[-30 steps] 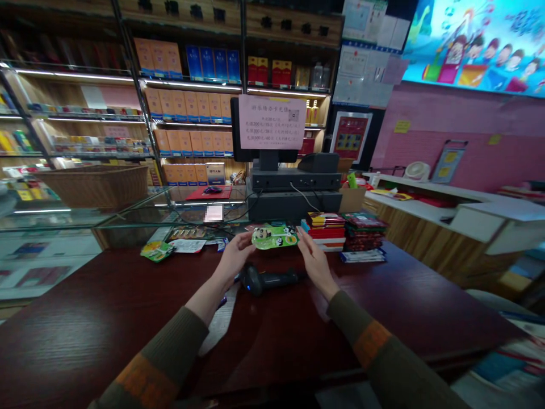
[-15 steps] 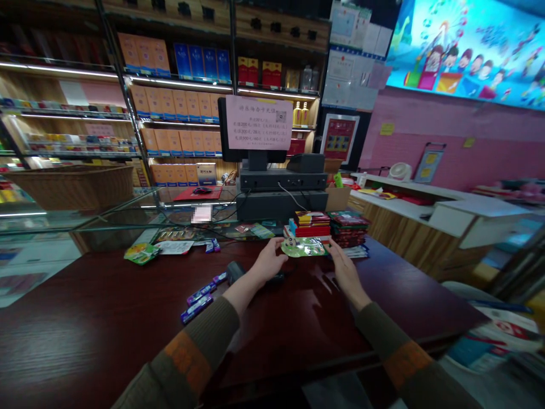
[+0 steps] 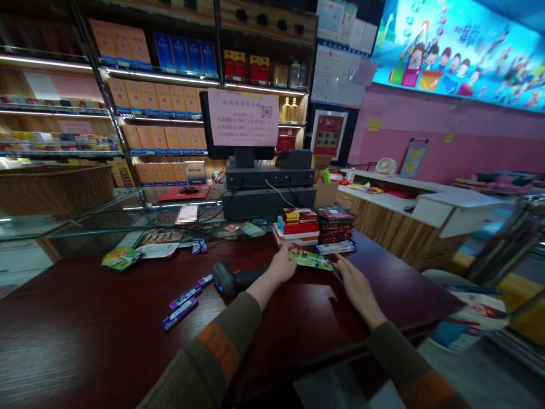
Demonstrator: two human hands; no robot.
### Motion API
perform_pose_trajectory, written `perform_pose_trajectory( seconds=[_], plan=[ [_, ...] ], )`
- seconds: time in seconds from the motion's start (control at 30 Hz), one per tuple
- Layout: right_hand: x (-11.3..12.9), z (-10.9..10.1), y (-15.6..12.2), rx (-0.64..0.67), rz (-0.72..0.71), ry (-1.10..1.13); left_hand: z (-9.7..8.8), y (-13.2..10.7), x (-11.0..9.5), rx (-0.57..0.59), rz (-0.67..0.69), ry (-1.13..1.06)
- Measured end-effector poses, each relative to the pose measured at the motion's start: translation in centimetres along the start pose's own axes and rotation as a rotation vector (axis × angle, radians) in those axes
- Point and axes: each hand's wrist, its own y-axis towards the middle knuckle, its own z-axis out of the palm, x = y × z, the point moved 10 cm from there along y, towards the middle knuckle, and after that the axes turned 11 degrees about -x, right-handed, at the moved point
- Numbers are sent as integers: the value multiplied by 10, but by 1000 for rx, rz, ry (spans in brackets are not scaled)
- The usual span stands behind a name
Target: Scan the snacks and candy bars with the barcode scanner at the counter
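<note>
A flat green snack packet (image 3: 313, 259) is above the dark red-brown table, slightly tilted down to the right. My left hand (image 3: 281, 266) is closed on its left end. At the packet's right end is my right hand (image 3: 355, 284), fingers stretched out and close to the edge; whether they touch it is not clear. A black barcode scanner (image 3: 232, 279) lies left of my left wrist. Just beyond the packet stand a pile of red and yellow packs (image 3: 299, 221) on white-and-orange boxes and a stack of dark packets (image 3: 336, 221). Blue-white sticks (image 3: 336, 247) lie before that stack.
Purple candy sticks (image 3: 181, 312) lie on the table's left half. Farther left are a green-yellow packet (image 3: 121, 257) and a white paper (image 3: 157, 250). A monitor with a pink notice (image 3: 242, 119) stands behind, beside a glass counter. A stool (image 3: 468, 318) is at right.
The green packet has come down and toward me, and its right end has dipped. Both hands moved with it. The view has turned slightly right, and more of the scanner shows.
</note>
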Motion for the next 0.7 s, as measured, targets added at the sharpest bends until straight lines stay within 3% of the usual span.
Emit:
perform_pose_trajectory(
  seconds=[0.1,0.23,0.37,0.47,0.57,0.7],
  plan=[
    [-2,-2,-6,28,-51,-145,13,0,-1,51,-5,193],
    [15,-2,-21,15,-240,-367,26,0,-2,100,-2,422],
    [32,2,-49,16,-422,-625,39,-3,-4,147,58,542],
    [40,6,-69,64,-509,-693,44,-7,-6,166,123,579],
    [47,2,-78,104,-537,-656,33,-8,-14,59,221,638],
    [54,-4,-66,127,-523,-546,12,-20,-40,-143,419,756]
  ],
)
